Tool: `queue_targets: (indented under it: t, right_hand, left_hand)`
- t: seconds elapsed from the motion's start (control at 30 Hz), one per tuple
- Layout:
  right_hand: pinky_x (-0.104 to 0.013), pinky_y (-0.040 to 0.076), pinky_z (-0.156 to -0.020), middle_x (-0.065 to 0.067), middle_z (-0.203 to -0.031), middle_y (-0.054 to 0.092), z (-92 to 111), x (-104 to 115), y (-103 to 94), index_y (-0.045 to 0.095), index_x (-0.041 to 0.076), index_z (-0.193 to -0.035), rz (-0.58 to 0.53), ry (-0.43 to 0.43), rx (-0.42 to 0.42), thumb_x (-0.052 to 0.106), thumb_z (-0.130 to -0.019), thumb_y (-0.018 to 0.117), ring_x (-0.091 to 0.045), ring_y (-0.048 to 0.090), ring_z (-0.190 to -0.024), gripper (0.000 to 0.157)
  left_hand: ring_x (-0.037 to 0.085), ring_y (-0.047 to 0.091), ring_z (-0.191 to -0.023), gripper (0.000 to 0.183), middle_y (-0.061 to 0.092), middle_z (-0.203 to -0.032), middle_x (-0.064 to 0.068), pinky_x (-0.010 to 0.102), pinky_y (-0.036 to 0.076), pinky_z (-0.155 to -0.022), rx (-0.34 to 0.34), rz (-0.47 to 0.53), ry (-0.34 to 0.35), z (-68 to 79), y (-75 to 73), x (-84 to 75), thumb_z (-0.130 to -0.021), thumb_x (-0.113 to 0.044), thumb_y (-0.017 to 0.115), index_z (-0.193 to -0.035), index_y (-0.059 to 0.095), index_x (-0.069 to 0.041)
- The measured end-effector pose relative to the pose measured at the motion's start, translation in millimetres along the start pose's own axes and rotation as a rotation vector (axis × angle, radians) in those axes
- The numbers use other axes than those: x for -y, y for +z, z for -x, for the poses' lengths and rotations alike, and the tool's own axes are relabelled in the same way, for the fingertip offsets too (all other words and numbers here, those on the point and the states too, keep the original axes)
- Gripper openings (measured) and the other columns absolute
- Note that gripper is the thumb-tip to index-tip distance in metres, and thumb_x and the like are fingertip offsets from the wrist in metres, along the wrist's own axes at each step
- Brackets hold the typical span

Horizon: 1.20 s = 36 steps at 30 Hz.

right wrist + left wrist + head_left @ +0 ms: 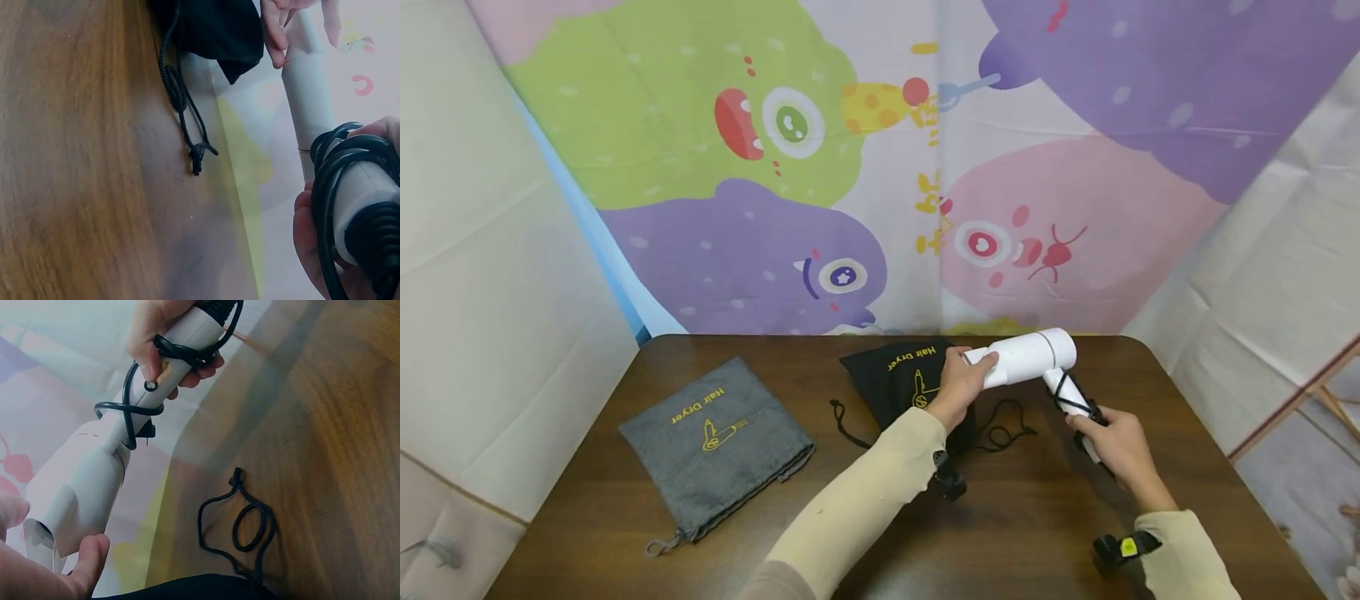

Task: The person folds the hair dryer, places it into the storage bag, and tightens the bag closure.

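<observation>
Both hands hold a white hair dryer (1026, 357) up over the back right of the table. My left hand (958, 385) grips its nozzle end, thumb on top. Around the handle my right hand (1116, 446) is curled; the black cord (181, 353) is wound about that handle. In the left wrist view the right thumb lies beside a small round button. Behind my left hand lies a black drawstring pouch (891, 379) with yellow "Hair Dryer" lettering, partly hidden by that hand and forearm. Its black drawstring (177, 94) trails onto the table.
A grey drawstring pouch (715, 442), also lettered "Hair Dryer", lies flat on the left of the brown wooden table (1007, 533). A cartoon-printed curtain (910, 167) hangs right behind the table's back edge. Pale panels (497, 250) stand at both sides.
</observation>
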State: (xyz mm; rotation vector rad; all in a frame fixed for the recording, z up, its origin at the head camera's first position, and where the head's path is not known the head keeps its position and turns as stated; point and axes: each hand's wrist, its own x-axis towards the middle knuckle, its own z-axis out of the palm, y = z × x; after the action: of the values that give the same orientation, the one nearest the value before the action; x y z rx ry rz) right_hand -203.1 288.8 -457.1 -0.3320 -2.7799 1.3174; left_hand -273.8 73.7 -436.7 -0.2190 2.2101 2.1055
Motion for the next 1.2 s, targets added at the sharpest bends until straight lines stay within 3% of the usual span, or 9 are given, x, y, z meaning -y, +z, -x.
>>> queue_targets:
  t: [0.43,0.93,1.2]
  right_hand:
    - [-0.027,0.048,-0.059,-0.014,-0.09,0.071,2.9,13.6,-1.2,0.068,-0.008,-0.109,-0.01,-0.044,-0.007,0.029,-0.089,0.066,-0.014,0.056,-0.071,0.042]
    - [-0.027,0.047,-0.058,-0.016,-0.09,0.071,0.7,30.1,3.8,0.069,-0.006,-0.107,0.001,-0.117,0.029,0.036,-0.089,0.068,-0.012,0.057,-0.069,0.046]
    - [-0.026,0.046,-0.056,-0.011,-0.084,0.071,2.3,39.5,10.7,0.07,-0.006,-0.104,-0.004,-0.126,0.021,0.037,-0.088,0.07,-0.01,0.056,-0.066,0.045]
  left_hand:
    - [0.015,0.057,-0.085,0.049,0.057,-0.114,0.013,0.023,0.048,-0.066,0.031,0.099,-0.005,1.6,-14.0,-7.6,-0.086,-0.031,0.072,-0.12,0.05,-0.003]
    - [0.015,0.061,-0.088,0.054,0.057,-0.119,0.016,0.024,0.052,-0.071,0.049,0.123,-0.027,5.1,-44.1,-4.9,-0.086,-0.031,0.073,-0.124,0.049,0.0]
    - [0.012,0.062,-0.085,0.043,0.063,-0.118,0.023,0.031,0.056,-0.083,0.119,0.225,0.002,6.2,-60.7,-7.1,-0.097,-0.021,0.059,-0.126,0.054,0.009]
